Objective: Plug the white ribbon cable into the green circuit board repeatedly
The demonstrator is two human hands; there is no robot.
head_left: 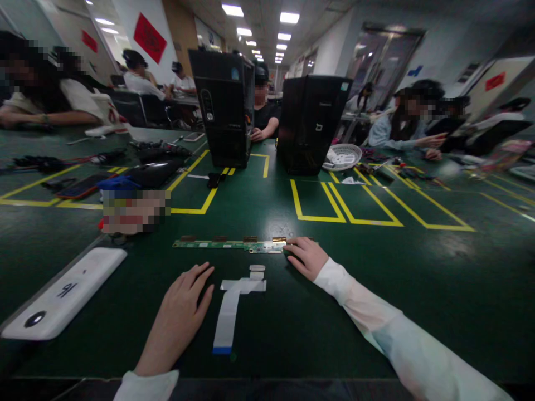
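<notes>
In the head view, your two hands are at a green circuit strip (234, 245), which lies crosswise on one green table (355, 356); whether it is a single board or two overlapping, you cannot tell. At least four brownish tabs show along its far edge. Your right hand (308, 258) is at the strip's right end, thumb and fingers slightly parted and touching it; you cannot tell whether they pinch it. Your left hand (184, 303) is empty, on your side of the strip's left half, fingers loosely extended and thumb set apart.

One white ribbon cable (228, 320), with one blue end, lies on your side of the strip's middle, between your hands. One white device (67, 292) lies left of the strip and nearer you. Beyond the strip stand two black computer towers (223, 111), with one person (267, 118) behind them. One white basket (345, 156) sits beyond the strip, to its right.
</notes>
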